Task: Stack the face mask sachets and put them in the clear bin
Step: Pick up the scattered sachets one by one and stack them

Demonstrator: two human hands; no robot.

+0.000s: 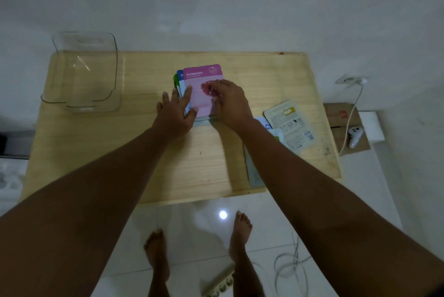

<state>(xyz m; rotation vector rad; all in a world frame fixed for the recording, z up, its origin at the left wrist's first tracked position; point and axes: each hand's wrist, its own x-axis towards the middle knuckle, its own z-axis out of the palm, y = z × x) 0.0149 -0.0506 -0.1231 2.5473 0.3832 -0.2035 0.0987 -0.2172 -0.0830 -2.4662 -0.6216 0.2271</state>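
Observation:
A stack of face mask sachets lies at the middle of the wooden table [120, 152]. A pink pomegranate sachet [200, 80] is on top, with blue [180, 77] and green [175, 79] edges showing at its left. My left hand [175, 114] lies flat against the stack's left side, fingers spread. My right hand [228, 102] presses down on the pink sachet's right half. The clear bin [84, 73] stands empty at the table's far left corner. Loose sachets [289, 124] lie at the right, partly hidden under my right forearm.
The table stands against a white wall. A cardboard box [346, 128] with a white device [355, 136] and a cable sits on the floor to the right. A power strip [219, 284] and more cable lie near my bare feet.

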